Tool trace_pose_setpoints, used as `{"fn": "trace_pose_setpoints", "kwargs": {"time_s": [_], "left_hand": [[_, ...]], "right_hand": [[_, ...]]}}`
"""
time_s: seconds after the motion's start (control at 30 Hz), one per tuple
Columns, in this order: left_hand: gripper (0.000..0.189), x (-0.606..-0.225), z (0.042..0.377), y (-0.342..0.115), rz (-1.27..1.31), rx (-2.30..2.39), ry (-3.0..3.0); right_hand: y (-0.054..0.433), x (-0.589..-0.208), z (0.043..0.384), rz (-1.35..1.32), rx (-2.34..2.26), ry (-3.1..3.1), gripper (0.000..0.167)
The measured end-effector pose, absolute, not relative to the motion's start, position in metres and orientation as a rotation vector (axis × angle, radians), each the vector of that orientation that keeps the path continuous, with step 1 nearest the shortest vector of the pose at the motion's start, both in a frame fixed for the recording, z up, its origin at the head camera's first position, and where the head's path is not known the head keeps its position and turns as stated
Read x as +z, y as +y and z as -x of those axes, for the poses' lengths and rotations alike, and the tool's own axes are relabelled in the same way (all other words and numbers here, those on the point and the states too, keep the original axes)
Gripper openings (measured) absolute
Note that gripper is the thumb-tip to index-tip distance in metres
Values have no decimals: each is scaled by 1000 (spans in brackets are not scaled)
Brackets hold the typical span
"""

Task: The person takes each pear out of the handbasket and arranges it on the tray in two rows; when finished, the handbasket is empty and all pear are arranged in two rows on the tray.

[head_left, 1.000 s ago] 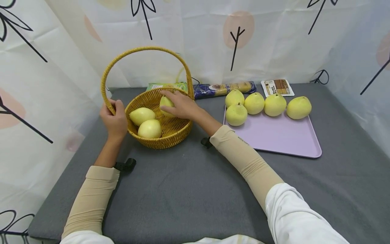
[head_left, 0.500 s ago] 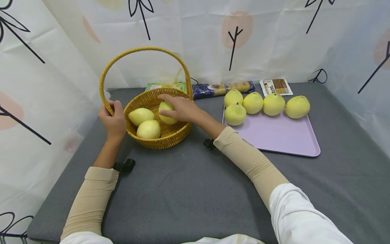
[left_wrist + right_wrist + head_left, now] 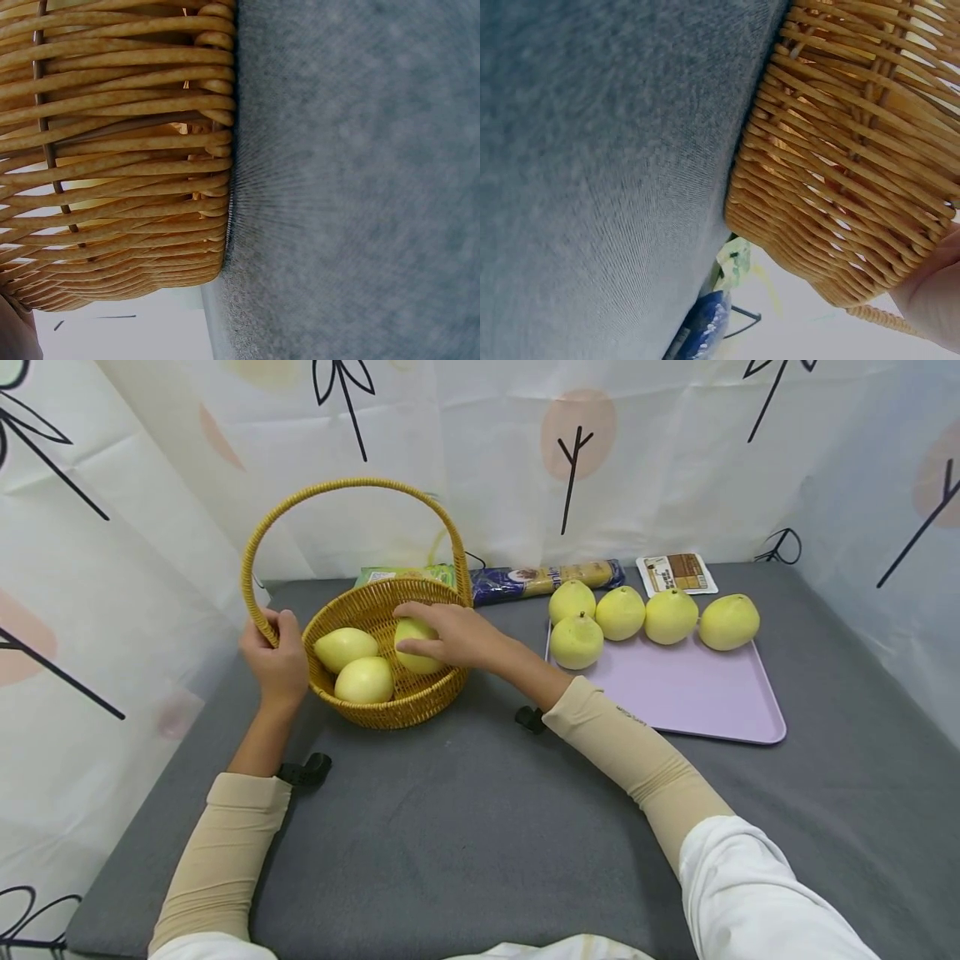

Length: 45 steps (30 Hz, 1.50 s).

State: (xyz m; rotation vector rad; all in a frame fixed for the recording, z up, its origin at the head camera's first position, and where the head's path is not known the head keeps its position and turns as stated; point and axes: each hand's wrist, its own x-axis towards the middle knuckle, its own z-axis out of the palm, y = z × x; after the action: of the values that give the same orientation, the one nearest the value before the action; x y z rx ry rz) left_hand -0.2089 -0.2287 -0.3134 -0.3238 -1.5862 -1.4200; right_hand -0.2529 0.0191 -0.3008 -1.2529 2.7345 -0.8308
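Note:
In the head view my left hand (image 3: 279, 656) grips the lower left end of the handle of a yellow woven basket (image 3: 386, 714). My right hand (image 3: 457, 633) reaches over the basket's right rim. Its thumb and fingers hold a pale yellow-green pear (image 3: 417, 647) low inside the basket; the hand hides part of it. Left of that pear lie two others, one pear (image 3: 347, 648) behind and one pear (image 3: 365, 680) in front. Both wrist views show mainly the outside of the basket wall (image 3: 127, 157), with the right hand's edge (image 3: 934, 296) at the rim.
A lilac tray (image 3: 697, 693) to the right bears several pears (image 3: 671, 616) along its back and left sides. Behind lie a green packet (image 3: 405, 575), a blue and yellow noodle packet (image 3: 547, 581) and a brown and white packet (image 3: 677, 574). A grey cloth (image 3: 450, 827) covers the table.
My right hand and the pear it holds have moved lower and slightly nearer to me inside the basket. My left hand has stayed on the handle.

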Motion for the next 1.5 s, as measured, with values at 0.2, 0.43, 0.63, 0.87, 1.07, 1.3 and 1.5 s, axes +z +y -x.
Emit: {"fn": "trace_pose_setpoints", "kwargs": {"time_s": [0.2, 0.43, 0.63, 0.87, 1.07, 1.3, 1.5], "left_hand": [[31, -314, 208, -228, 324, -1415, -1591], [32, -316, 207, -228, 330, -1418, -1583], [32, -316, 207, -227, 324, -1412, -1598], [32, -319, 211, -231, 315, -1413, -1597], [33, -335, 229, -245, 301, -1409, -1601], [31, -320, 214, -233, 325, -1413, -1579], [30, -313, 208, -228, 320, -1411, -1588]], "right_hand": [[28, -296, 245, 1256, -878, 2742, 56], [41, -288, 233, 1275, -1002, 2725, 54], [53, -283, 223, 1281, -1041, 2760, 54], [68, -277, 210, 1321, -1051, 2789, 55], [85, -268, 200, 1284, -1002, 2813, 56], [115, -257, 200, 1191, -980, 2838, 59], [139, -251, 198, 1115, -947, 2869, 63]]}}
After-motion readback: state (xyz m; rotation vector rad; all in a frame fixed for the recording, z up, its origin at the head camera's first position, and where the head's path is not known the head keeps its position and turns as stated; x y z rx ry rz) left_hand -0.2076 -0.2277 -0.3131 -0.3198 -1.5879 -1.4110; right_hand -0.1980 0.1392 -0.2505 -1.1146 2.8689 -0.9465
